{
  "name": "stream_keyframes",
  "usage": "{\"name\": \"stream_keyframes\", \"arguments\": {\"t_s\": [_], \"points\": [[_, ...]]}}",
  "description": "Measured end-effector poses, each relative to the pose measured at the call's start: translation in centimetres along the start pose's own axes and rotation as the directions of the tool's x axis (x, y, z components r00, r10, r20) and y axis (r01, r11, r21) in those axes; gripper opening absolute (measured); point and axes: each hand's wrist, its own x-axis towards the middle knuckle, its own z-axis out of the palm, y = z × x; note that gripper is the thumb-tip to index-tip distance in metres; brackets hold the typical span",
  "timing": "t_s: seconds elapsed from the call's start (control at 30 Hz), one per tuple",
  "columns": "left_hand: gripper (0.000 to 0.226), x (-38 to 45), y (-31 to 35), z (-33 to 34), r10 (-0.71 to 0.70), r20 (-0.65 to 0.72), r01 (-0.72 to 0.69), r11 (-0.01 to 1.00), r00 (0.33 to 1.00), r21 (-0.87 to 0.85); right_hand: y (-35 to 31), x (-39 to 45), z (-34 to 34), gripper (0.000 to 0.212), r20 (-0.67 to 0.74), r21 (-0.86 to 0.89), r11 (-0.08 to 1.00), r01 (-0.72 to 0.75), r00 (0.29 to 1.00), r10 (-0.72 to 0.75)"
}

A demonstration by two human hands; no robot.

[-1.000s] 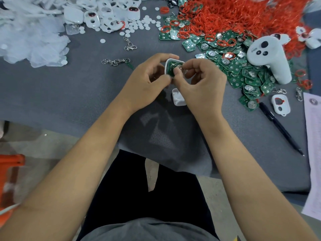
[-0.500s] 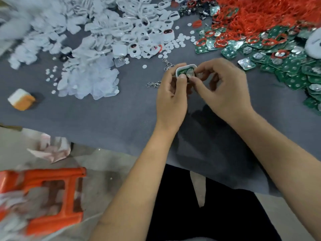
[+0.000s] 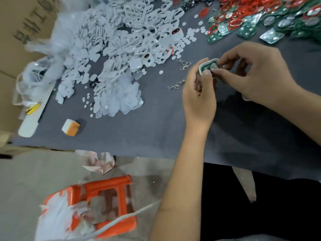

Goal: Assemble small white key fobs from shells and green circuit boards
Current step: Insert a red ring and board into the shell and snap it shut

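Head view: white shells (image 3: 139, 32) heaped beside both hands' fob (image 3: 208, 66).

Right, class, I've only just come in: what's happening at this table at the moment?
A person is putting together a small key fob. The left hand holds a white shell with a green circuit board lying in it, thumb on its edge. The right hand pinches at the round silver part on the board. The fob has no cover on it yet. On the grey table lie heaps of white shells, green boards and red rings, plus loose keychain clasps.
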Motion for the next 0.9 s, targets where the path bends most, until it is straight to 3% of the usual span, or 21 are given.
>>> {"name": "stream_keyframes", "arguments": {"t_s": [0.47, 0.9], "points": [[0.030, -0.14, 0.00, 0.33, -0.031, 0.010, 0.030, 0.998, 0.999, 0.062, 0.16, -0.26, -0.43, 0.023, -0.018, -0.049, 0.998, 0.025, 0.999, -0.026], [0.028, -0.04, -0.19, 0.25, 0.046, 0.014, -0.047, 0.996, 0.999, 0.074, 0.12, -0.26, -0.56, 0.026, -0.008, -0.047, 0.999, 0.002, 1.000, -0.002]]}}
